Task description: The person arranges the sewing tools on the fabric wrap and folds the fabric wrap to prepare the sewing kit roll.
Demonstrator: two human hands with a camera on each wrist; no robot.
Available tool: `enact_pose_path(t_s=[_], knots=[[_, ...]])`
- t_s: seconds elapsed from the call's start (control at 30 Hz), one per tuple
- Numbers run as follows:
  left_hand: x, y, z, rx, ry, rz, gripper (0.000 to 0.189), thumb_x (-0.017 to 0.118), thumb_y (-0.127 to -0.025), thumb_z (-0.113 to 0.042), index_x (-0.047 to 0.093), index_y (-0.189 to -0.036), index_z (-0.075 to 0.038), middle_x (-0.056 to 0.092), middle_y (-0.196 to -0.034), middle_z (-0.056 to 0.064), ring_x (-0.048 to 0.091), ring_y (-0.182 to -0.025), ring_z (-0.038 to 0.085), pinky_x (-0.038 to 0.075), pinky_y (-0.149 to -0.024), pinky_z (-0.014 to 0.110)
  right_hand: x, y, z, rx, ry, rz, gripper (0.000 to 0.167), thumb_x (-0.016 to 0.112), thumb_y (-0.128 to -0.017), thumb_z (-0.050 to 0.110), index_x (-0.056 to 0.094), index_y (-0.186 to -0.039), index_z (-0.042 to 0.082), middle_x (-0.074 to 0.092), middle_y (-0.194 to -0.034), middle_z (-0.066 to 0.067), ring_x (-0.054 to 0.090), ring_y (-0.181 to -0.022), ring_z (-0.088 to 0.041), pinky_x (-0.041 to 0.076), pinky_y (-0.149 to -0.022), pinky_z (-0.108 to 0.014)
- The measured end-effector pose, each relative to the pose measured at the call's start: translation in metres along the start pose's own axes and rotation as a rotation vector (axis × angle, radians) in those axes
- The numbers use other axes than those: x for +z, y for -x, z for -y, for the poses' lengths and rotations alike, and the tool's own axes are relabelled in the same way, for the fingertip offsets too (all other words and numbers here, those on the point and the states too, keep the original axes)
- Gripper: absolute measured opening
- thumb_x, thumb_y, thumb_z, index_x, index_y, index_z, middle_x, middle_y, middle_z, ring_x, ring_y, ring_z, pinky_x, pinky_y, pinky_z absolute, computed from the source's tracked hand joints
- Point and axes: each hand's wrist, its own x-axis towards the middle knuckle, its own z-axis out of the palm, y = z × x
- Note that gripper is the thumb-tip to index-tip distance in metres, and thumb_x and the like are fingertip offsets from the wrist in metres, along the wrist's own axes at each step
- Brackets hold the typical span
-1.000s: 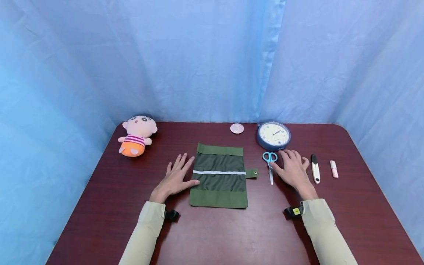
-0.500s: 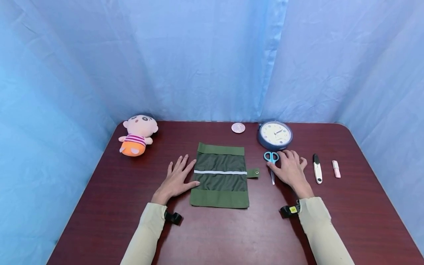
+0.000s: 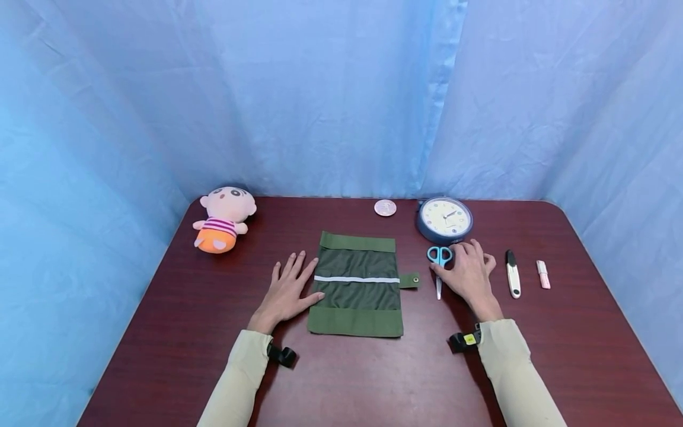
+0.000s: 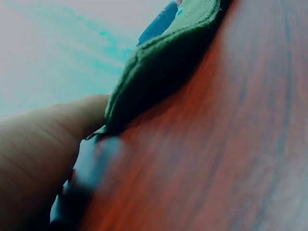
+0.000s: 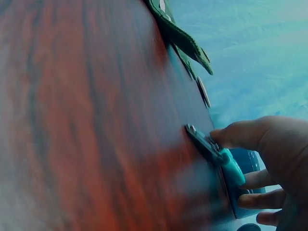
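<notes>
A green fabric tool roll point(image 3: 356, 322) lies spread on the table, with a white band across it and a snap tab on its right side. My left hand point(image 3: 285, 295) rests spread at its left edge, thumb over the fabric; in the left wrist view that thumb point(image 4: 43, 139) meets the roll's edge. On the right, scissors point(image 3: 440, 256) with light blue handles lie with the blades towards me. My right hand point(image 3: 469, 276) pinches them, thumb across the pivot and fingers at the handles. In the right wrist view the scissors point(image 5: 232, 169) sit between thumb and index finger.
A blue round clock point(image 3: 445, 219) stands just behind the scissors. Right of my hand lie a white and black cutter point(image 3: 513, 277) and a small pink and white stick point(image 3: 543, 275). A round pink disc point(image 3: 385, 207) and a plush doll point(image 3: 220, 220) are further back.
My right hand has moved slightly left, its thumb now over the scissors' pivot. The left hand stays at the tool roll. The whole head view has shifted slightly.
</notes>
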Motion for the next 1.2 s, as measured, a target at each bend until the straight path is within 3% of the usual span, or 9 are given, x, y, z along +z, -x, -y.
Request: enact_pose_path(t_s=[0.13,0.47,0.67,0.87,1.2], knots=[[0.001,0.000,0.001,0.007,-0.004,-0.010,0.079,0.055,-0.096,-0.059,0.023,-0.161,-0.027,0.011,-0.170,0.015,0.007,-0.159,0.036,0.007,-0.123,0.068,0.000,0.000,0.001,-0.012,-0.003,-0.014,0.057,0.078,-0.084,0.037,0.060,-0.116,-0.005,0.055,-0.129,-0.031,0.033,-0.139,-0.048,0.021,-0.101,-0.070],[0.000,0.000,0.001,0.013,-0.006,-0.013,0.078,0.055,-0.096,-0.058,0.025,-0.161,-0.025,0.012,-0.170,0.017,0.008,-0.159,0.037,0.008,-0.122,0.068,0.000,0.002,0.011,-0.056,-0.026,-0.028,0.061,0.079,-0.084,0.030,0.057,-0.127,-0.006,0.056,-0.130,-0.032,0.049,-0.119,-0.049,0.038,-0.096,-0.066],[0.000,0.000,0.001,0.012,-0.003,-0.008,0.078,0.055,-0.096,-0.058,0.025,-0.161,-0.025,0.011,-0.170,0.017,0.007,-0.159,0.037,0.007,-0.122,0.068,0.000,0.001,0.015,-0.057,-0.048,-0.017,0.062,0.079,-0.085,0.026,0.054,-0.132,-0.004,0.065,-0.114,-0.029,0.064,-0.099,-0.044,0.053,-0.080,-0.060],[0.000,0.000,0.000,0.013,-0.002,-0.008,0.079,0.055,-0.096,-0.058,0.025,-0.161,-0.025,0.011,-0.170,0.016,0.007,-0.159,0.037,0.007,-0.122,0.068,0.000,-0.001,0.017,-0.059,-0.115,0.003,0.062,0.079,-0.084,0.021,0.051,-0.134,-0.003,0.072,-0.090,-0.022,0.069,-0.081,-0.036,0.054,-0.074,-0.054],[-0.001,0.000,-0.001,0.008,0.000,-0.002,0.079,0.055,-0.096,-0.058,0.024,-0.161,-0.025,0.011,-0.170,0.016,0.006,-0.159,0.037,0.006,-0.123,0.068,-0.003,-0.007,0.011,-0.051,-0.205,0.049,0.061,0.080,-0.084,0.016,0.055,-0.139,0.005,0.073,-0.083,-0.014,0.068,-0.073,-0.028,0.051,-0.071,-0.048]])
